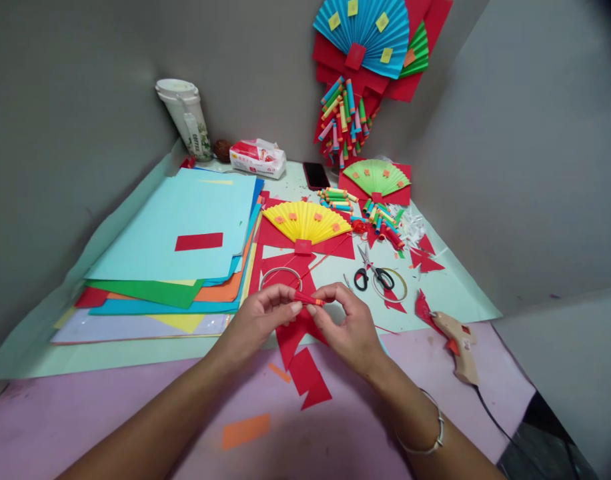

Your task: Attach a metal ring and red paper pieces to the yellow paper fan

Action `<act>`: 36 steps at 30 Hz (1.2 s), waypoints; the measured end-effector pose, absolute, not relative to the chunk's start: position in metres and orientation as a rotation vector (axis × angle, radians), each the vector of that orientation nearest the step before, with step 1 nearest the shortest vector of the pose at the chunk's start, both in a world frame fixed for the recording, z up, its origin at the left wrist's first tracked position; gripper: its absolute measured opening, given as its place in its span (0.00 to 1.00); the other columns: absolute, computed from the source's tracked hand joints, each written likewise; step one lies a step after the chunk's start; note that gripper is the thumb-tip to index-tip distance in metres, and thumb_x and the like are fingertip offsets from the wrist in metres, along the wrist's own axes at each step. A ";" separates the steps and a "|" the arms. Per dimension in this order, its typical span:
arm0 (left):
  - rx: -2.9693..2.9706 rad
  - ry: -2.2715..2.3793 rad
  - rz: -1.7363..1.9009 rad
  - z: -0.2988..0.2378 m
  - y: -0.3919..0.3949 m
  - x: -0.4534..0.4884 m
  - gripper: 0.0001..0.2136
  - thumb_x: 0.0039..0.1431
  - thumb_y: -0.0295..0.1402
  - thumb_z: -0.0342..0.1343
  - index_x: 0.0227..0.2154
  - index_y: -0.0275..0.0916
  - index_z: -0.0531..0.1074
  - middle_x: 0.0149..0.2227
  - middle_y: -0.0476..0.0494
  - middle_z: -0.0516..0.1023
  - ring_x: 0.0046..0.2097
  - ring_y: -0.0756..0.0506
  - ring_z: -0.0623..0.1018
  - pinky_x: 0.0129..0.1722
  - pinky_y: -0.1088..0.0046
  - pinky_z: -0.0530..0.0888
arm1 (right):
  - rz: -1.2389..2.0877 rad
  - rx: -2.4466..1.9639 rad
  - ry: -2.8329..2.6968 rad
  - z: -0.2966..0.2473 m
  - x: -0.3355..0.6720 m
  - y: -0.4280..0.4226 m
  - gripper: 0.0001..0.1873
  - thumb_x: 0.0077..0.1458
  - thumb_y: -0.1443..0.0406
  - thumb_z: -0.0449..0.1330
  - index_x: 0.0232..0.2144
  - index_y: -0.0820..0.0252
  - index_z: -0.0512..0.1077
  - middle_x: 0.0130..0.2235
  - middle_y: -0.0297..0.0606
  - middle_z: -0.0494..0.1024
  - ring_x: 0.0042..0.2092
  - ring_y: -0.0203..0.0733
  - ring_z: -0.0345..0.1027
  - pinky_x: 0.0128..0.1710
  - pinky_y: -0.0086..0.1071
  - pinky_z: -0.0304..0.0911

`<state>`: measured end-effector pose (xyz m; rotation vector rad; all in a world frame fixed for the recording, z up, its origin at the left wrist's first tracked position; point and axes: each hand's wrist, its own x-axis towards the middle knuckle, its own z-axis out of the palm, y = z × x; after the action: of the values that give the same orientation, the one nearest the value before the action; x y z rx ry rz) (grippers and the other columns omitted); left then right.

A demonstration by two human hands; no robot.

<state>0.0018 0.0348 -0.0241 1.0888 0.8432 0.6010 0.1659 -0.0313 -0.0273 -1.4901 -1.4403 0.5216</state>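
Between both hands is a small red paper roll (308,299) with an orange band at its right end. My left hand (270,310) pinches its left part, and my right hand (343,323) pinches the orange-banded end. Below the hands lie red paper pieces (310,379) and a cut red paper shape (296,333). Just beyond, a yellow pleated paper fan (308,223) with small orange squares rests on red paper. A ring of tape (280,270) sits behind my left fingers. A thin red string runs near the fan.
Coloured paper sheets (170,220) are stacked at left. Scissors (368,270) lie right of the hands; a glue gun (458,343) with a cord is farther right. Paper rolls (383,220), a phone (316,176), tissues (258,159) and a cup (185,120) stand or lie behind. Orange strips (245,431) lie in front.
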 end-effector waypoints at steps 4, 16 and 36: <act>1.053 0.846 0.604 -0.025 0.034 0.002 0.09 0.54 0.37 0.63 0.33 0.39 0.72 0.28 0.53 0.70 0.31 0.52 0.68 0.32 0.76 0.63 | 0.549 -1.462 -1.404 -0.029 0.164 -0.032 0.08 0.52 0.67 0.62 0.37 0.56 0.71 0.37 0.34 0.77 0.40 0.40 0.71 0.42 0.33 0.64; 1.095 0.825 0.602 -0.031 0.035 0.005 0.09 0.56 0.39 0.61 0.31 0.39 0.74 0.26 0.54 0.69 0.29 0.53 0.67 0.31 0.77 0.63 | 0.580 -1.446 -1.380 -0.029 0.164 -0.032 0.04 0.54 0.67 0.61 0.35 0.57 0.72 0.34 0.33 0.76 0.37 0.38 0.70 0.40 0.32 0.64; 1.247 0.925 0.651 -0.025 0.032 0.007 0.09 0.51 0.39 0.64 0.29 0.40 0.73 0.29 0.51 0.72 0.32 0.50 0.70 0.36 0.73 0.68 | 0.733 -1.493 -1.190 -0.027 0.162 -0.030 0.04 0.53 0.64 0.62 0.33 0.57 0.72 0.31 0.32 0.75 0.35 0.37 0.67 0.38 0.31 0.63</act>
<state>0.0069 0.0320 -0.0252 1.2469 0.9250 0.6508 0.1617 -0.0305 -0.0274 -1.4934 -1.1897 0.7328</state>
